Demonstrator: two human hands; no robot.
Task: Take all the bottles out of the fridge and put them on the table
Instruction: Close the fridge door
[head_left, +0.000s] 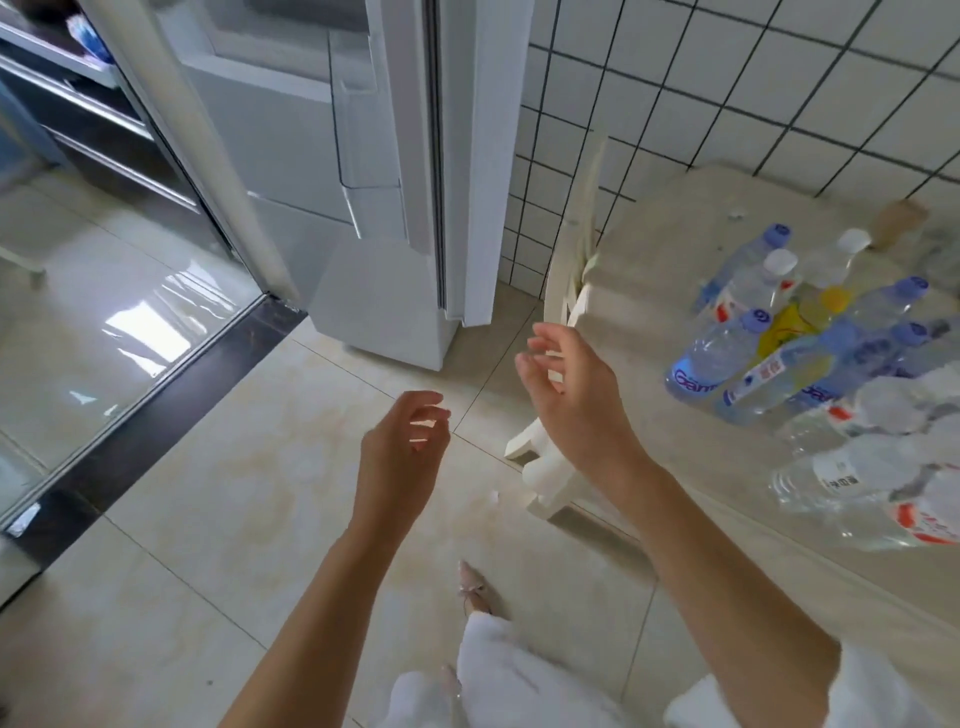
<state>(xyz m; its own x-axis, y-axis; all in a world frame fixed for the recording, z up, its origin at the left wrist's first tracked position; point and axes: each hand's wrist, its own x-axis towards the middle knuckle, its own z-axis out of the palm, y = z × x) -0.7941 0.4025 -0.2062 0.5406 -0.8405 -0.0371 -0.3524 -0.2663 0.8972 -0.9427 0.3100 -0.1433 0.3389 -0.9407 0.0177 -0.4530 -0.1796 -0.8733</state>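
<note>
Nearest the camera, a white garment (498, 670) and a pale pointed shoe (475, 590) show above the beige tiled floor (218, 499). Both bare forearms reach forward over that floor. The left hand (402, 452) hangs in the air, its fingers (428, 415) loosely curled and spread apart, holding nothing. The right hand (571, 395) is a little further on and higher, its fingers (543, 345) also apart and slightly bent, likewise holding nothing; they are just in front of the white chair (566, 322) that stands pushed against the bench edge.

To the right of the right fingers, well apart from them, the pale bench (670, 249) carries a crowded group of water bottles (810, 358), clear plastic with blue, white and red labels, some with purple-blue caps and some with white ones. They appear tilted by the wide lens, and motion blur makes their count uncertain. One yellow-capped bottle (802, 319) with a yellow label stands among them. Beyond the group a brown object on the bench is too blurred to identify.

Further ahead of both hands, the white fridge door (332, 156) stands open, its door shelves visible. Left of it lie the fridge's dark interior shelves (88, 104). A white tiled wall (727, 88) rises behind the bench.
</note>
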